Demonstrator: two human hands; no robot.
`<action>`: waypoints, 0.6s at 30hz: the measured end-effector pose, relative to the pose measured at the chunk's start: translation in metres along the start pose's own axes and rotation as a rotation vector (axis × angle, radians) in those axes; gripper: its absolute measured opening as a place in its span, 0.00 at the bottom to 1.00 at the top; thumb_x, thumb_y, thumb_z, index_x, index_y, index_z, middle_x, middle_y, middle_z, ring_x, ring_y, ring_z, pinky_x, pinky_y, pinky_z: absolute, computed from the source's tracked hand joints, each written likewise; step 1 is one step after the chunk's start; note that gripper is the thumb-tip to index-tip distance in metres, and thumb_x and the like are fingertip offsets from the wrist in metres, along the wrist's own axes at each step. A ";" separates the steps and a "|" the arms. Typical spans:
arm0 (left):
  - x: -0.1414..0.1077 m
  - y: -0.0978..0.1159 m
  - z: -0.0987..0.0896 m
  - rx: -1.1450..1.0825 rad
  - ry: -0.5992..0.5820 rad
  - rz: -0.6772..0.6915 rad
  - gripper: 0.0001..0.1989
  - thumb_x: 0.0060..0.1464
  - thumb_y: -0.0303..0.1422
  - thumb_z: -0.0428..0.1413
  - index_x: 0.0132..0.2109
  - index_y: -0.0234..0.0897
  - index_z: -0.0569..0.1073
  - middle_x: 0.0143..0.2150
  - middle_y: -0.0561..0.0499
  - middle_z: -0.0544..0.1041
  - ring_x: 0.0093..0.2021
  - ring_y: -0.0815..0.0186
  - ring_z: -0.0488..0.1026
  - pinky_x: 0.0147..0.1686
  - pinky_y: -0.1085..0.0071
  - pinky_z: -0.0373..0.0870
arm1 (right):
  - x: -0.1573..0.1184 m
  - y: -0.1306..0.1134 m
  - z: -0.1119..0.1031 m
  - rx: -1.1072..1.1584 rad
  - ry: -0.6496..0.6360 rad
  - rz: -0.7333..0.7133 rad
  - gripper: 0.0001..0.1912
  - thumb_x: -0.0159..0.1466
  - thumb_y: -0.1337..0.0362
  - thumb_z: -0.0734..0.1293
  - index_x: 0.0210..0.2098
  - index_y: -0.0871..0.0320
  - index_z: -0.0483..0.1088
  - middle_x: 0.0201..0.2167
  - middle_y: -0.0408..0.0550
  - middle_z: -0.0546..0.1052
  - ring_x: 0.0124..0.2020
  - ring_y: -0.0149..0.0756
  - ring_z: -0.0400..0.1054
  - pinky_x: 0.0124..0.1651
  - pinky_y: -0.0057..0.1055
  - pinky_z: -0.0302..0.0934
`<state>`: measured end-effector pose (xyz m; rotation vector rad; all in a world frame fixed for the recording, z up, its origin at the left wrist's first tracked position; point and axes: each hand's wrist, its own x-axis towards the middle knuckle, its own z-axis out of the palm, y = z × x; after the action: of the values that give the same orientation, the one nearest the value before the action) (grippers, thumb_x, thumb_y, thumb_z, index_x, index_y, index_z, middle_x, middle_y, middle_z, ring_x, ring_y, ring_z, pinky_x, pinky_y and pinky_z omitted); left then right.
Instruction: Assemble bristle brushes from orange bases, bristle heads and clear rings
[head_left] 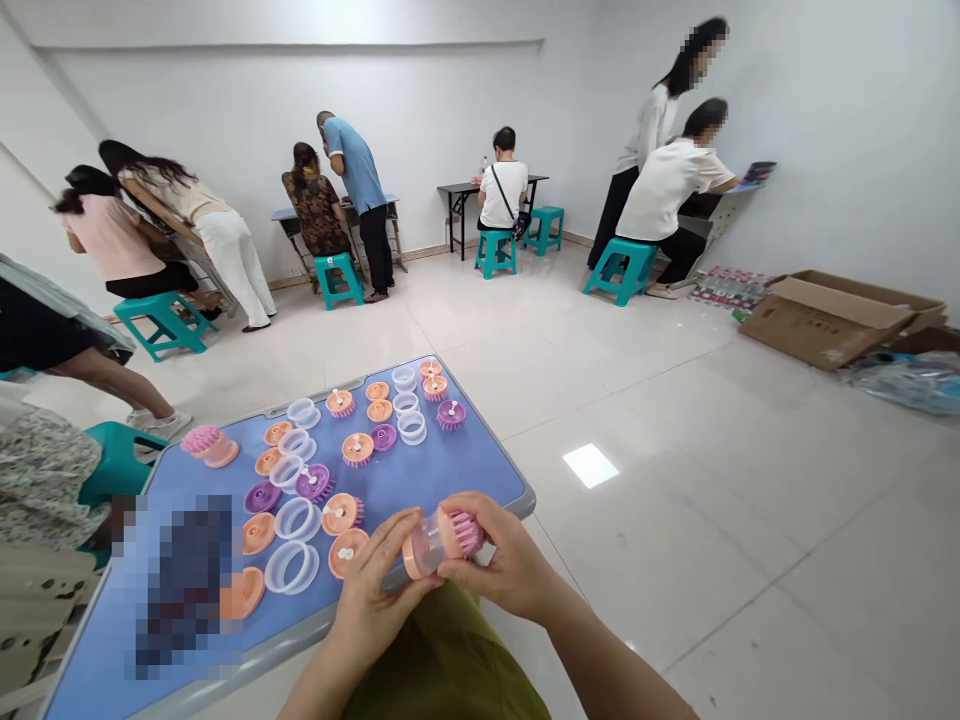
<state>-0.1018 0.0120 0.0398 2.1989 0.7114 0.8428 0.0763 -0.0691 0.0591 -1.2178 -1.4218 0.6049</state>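
- You hold the brush piece sideways just over the near table edge, bristles toward 3 o'clock, capped end toward 9, seemingly so that each hand has an end to steady.
- From 9 round to 12 o'clock of it, clear rings, smooth discs and bristled discs lie in rough rows, probably sorted by kind for easy picking.
- At 10 o'clock, a pink-bristled piece sits apart near the far-left edge, perhaps to avoid mixing it with the loose parts.
- Your left hand reaches up from 7 o'clock, fingers clamped on the capped end, thumb underneath.
- Your right hand comes in from 4 o'clock, fingers closed around the bristled end, thumb low by its collar.
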 end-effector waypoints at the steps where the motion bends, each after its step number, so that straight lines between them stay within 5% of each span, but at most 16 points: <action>1: -0.001 0.000 0.001 0.058 0.004 0.037 0.21 0.52 0.36 0.58 0.53 0.44 0.67 0.52 0.46 0.74 0.53 0.54 0.69 0.53 0.59 0.67 | 0.000 0.002 0.001 0.018 0.000 0.068 0.21 0.55 0.62 0.70 0.47 0.54 0.65 0.40 0.48 0.72 0.39 0.40 0.67 0.43 0.36 0.62; 7: -0.003 -0.003 0.006 0.177 0.010 0.125 0.18 0.54 0.33 0.56 0.52 0.41 0.69 0.52 0.43 0.74 0.51 0.55 0.71 0.50 0.61 0.70 | -0.006 0.018 0.012 0.246 -0.007 0.368 0.21 0.57 0.50 0.66 0.43 0.57 0.64 0.28 0.43 0.69 0.26 0.35 0.64 0.29 0.31 0.61; 14: 0.003 0.007 0.003 -0.154 -0.117 -0.338 0.26 0.45 0.36 0.60 0.54 0.38 0.68 0.54 0.43 0.72 0.52 0.52 0.69 0.50 0.57 0.69 | -0.011 0.021 0.007 0.202 -0.080 0.371 0.23 0.56 0.57 0.69 0.48 0.56 0.62 0.35 0.45 0.70 0.33 0.37 0.64 0.36 0.33 0.60; 18: 0.003 0.008 0.001 -0.366 -0.205 -0.458 0.30 0.44 0.36 0.60 0.56 0.35 0.66 0.50 0.43 0.74 0.49 0.53 0.71 0.48 0.59 0.69 | -0.010 0.023 0.004 0.166 -0.126 0.362 0.22 0.54 0.60 0.70 0.46 0.55 0.64 0.34 0.44 0.70 0.33 0.38 0.63 0.36 0.33 0.60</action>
<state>-0.0977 0.0089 0.0461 1.6742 0.8388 0.4608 0.0784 -0.0694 0.0338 -1.3310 -1.2312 1.0439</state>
